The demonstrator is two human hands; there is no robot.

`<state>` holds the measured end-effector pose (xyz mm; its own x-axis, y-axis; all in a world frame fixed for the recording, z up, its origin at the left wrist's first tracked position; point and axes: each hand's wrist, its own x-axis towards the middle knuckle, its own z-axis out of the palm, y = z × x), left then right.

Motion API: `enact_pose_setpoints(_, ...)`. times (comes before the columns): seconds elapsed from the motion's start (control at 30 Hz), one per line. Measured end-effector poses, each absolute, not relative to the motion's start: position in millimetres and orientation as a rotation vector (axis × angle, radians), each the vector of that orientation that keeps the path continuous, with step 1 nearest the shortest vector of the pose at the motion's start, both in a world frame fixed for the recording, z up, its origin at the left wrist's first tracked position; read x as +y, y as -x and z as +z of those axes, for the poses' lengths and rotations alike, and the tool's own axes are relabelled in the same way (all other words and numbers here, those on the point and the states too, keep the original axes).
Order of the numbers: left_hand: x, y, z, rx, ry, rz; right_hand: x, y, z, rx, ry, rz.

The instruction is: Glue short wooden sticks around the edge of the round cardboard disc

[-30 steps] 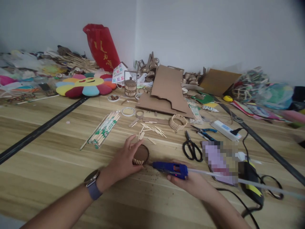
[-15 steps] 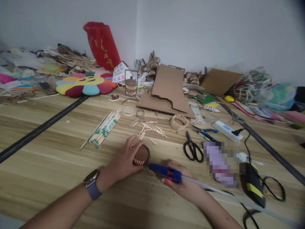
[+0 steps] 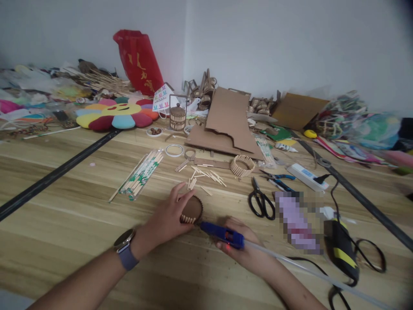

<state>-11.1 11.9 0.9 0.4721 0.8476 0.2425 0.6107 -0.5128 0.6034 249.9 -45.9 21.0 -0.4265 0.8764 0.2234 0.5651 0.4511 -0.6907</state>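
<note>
Low on the table, my left hand (image 3: pixel 171 211) grips a small round cardboard piece (image 3: pixel 192 210) by its left side. Short wooden sticks line part of its near rim. In my right hand (image 3: pixel 240 243) is a blue glue gun (image 3: pixel 222 234) with a long clear glue stick running out of its back and a red light glowing on it. Its nozzle points left, at the near right rim of the round piece; whether it touches cannot be made out. Beyond the hands lie loose short wooden sticks (image 3: pixel 211 176) and a ring of sticks (image 3: pixel 241 166).
Black scissors (image 3: pixel 260 202), blue-handled pliers (image 3: pixel 280 177) and a white power strip (image 3: pixel 307 177) lie to the right, with a black cable near my forearm. A bagged stick bundle (image 3: pixel 142 174) is at left. Cardboard sheets (image 3: pixel 226 116) and a small lidded bucket (image 3: pixel 177 117) stand behind.
My right hand and the glue gun have shifted very slightly left, and the glue stick's rear end dips lower. The left hand and round piece stay put.
</note>
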Motion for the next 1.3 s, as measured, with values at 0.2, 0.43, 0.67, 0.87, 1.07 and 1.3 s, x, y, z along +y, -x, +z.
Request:
enact_pose_setpoints(0.2, 11.7, 10.6, 2.0, 1.225, -2.270, 0.738, -45.9, -248.9, 23.8, -2.164, 1.219, 0.753)
enact_pose_setpoints(0.43, 11.9, 9.6, 1.9, 1.244, -2.279, 0.710, -45.6, -249.0, 24.0, -2.162, 1.218, 0.734)
enact_pose_setpoints(0.67, 12.0, 10.4, 0.9, 1.220, -2.291, 0.740, -45.8, -248.6, 23.1, -2.165, 1.208, 0.716)
enact_pose_setpoints(0.87, 11.7, 10.3, -1.3, 1.225, -2.278, 0.763, -46.4, -249.2, 21.4, -2.178, 1.217, 0.698)
enact_pose_setpoints(1.07, 12.4, 10.8, -0.4, 1.214, -2.282, 0.748, -45.9, -249.2, 17.5, -2.182, 1.214, 0.665)
enact_pose_setpoints(1.3, 11.9, 10.0, 1.6, 1.227, -2.294, 0.730, -47.2, -247.5, 20.0, -2.161, 1.196, 0.652)
